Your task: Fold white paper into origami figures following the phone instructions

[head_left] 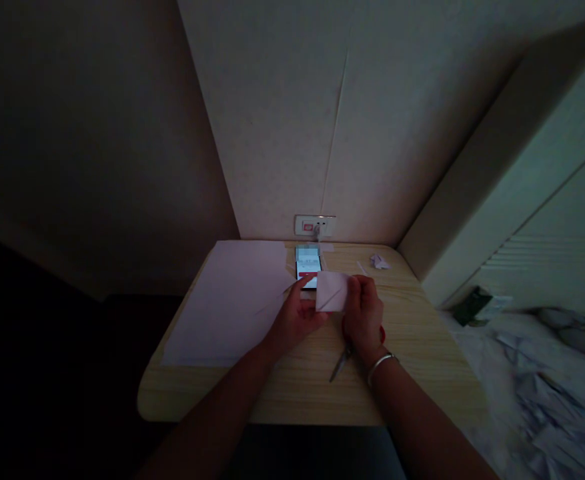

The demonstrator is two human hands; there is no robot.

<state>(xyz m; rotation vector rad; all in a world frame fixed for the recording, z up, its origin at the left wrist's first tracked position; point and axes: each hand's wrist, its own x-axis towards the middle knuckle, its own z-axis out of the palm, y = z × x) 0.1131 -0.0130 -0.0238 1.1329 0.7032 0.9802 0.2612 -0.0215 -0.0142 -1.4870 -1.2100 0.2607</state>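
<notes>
A small white square of paper (329, 291) with a slanting crease is held up between both hands over the middle of the table. My left hand (298, 315) pinches its left edge, thumb above and fingers beneath. At the right edge, the curled fingers of my right hand (365, 310) grip the same paper. Just behind the paper lies a phone (307, 259) with a lit screen, its lower part partly covered. Red-handled scissors (341, 364) rest on the table under my right hand, blades pointing toward me.
Large white sheets (232, 300) cover the left of the wooden table (422, 373). A crumpled or folded paper piece (379, 261) lies at the back right. A wall socket (315, 226) with a plug sits behind the phone. Bedding (562, 407) is at the right.
</notes>
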